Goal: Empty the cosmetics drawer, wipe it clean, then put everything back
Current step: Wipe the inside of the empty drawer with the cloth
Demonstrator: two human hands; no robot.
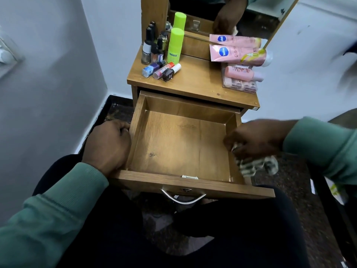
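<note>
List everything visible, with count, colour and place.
drawer: one, brown wood, pulled out, nothing inside
table top: one, brown wood, behind drawer
green bottle: one, upright, table left
nail polish bottles: several, mixed colours, upright beside green bottle
small bottles: a few, mixed colours, lying before them
Vaseline tube: one, pink, lying, table right rear
pink bottle: one, lying on clear case
clear case: one, table's right edge
cloth: one, striped, at drawer's right wall
left hand: grips drawer's left wall
right hand: holds cloth
</note>
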